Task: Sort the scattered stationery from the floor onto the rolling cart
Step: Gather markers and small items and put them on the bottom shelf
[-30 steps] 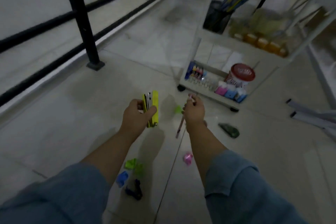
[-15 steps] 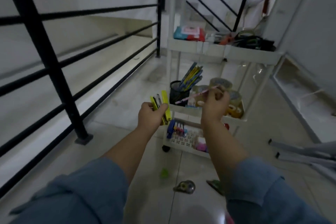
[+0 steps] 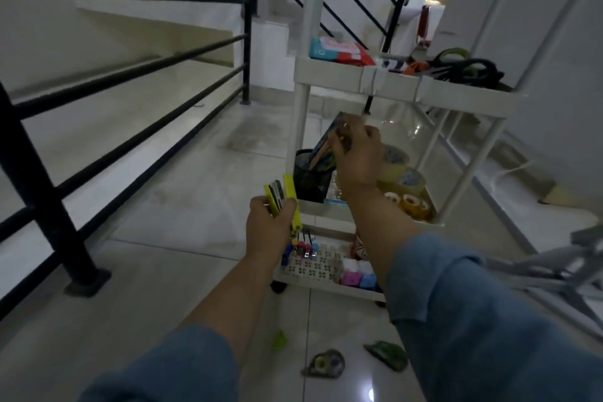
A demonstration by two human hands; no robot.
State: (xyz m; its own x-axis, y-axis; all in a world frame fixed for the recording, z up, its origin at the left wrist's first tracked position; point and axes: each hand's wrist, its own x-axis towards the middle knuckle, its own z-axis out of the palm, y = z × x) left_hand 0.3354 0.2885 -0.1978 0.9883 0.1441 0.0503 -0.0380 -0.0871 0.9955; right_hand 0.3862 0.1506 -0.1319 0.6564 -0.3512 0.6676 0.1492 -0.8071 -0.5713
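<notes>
Writing: print on the red-and-teal packet (image 3: 339, 50) on the top shelf is too blurred to read.
Cart: white plastic three-tier rolling cart (image 3: 368, 81); its middle shelf holds a black mesh pen cup (image 3: 308, 181) of coloured pencils (image 3: 321, 152) and clear tape rolls (image 3: 406, 179).
Left hand (image 3: 270, 230): grips flat yellow and black-and-white stationery pieces (image 3: 285, 197), just beside the cup.
Right hand (image 3: 357, 158): fingers curled at the pencil tops; a grasp cannot be told.
Change: the pink pencil, raised half a second ago, has dropped to the cup.
Floor: grey correction-tape dispenser (image 3: 324, 364).

Home stair landing: black railing (image 3: 130, 81), steps (image 3: 277, 10).
</notes>
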